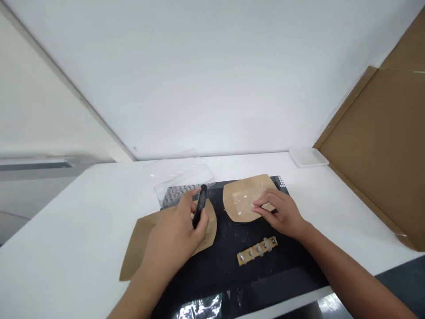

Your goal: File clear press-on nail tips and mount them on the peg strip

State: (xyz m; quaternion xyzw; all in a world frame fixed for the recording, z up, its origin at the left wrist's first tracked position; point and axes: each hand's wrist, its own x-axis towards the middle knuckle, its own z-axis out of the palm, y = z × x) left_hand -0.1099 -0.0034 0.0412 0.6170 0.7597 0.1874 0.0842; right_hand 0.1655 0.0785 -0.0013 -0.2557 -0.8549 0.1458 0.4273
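My left hand [172,230] is shut on a slim black tool [199,206], held upright with its lower end hidden in my fingers. Under that hand lies a kraft paper sheet [141,243], with a rounded edge showing at its right [210,226]. My right hand [279,212] rests its fingertips on a rounded kraft paper piece [241,199] carrying a clear film patch. Between my hands and nearer me lies a kraft paper strip [257,250] with a row of small clear lumps. My right hand holds nothing I can see.
A black mat [212,270] lies on the white table [66,221]. Clear plastic sheets [179,175] lie at its far edge, over a grey patterned item [175,192]. A white shallow tray [308,157] stands far right, beside a large cardboard panel [375,146].
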